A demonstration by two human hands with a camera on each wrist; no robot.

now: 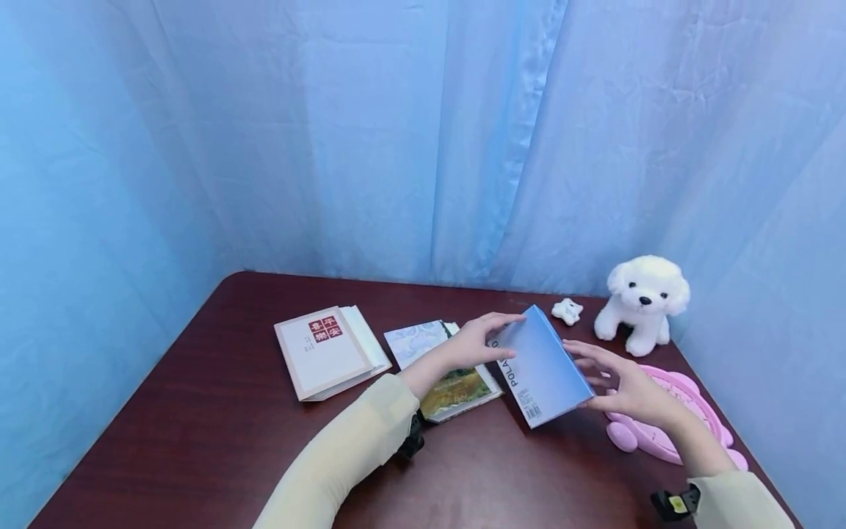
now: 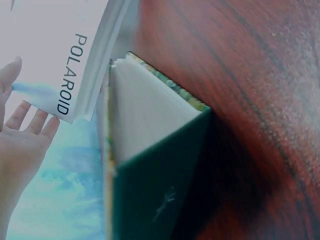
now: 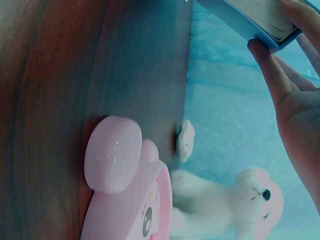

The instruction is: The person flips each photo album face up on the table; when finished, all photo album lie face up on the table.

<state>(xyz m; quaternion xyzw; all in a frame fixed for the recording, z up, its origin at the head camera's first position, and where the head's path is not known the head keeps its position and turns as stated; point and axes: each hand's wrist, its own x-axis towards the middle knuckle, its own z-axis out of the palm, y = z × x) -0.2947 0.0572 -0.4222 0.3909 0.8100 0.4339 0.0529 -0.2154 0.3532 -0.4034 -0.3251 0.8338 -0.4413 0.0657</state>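
Note:
A blue-and-white album [image 1: 545,367] lettered POLAROID is tilted above the table between both hands. My left hand [image 1: 477,342] pinches its left edge, thumb on the cover and fingers behind, as the left wrist view shows. At the opposite side, my right hand [image 1: 624,386] holds the right edge and near corner between thumb and fingers. Page edges of this album [image 3: 262,17] show in the right wrist view. Beneath my left forearm lies a book with a painted landscape cover [image 1: 456,393]; its dark green spine [image 2: 160,190] appears in the left wrist view.
Further left lies a white book [image 1: 330,353] with red characters. A pink clock [image 1: 624,437] is beside my right hand. Behind it sits a white plush dog [image 1: 642,301], with a small white star-shaped object [image 1: 567,311] nearby. Blue curtains [image 1: 370,147] surround the brown table [image 1: 198,441].

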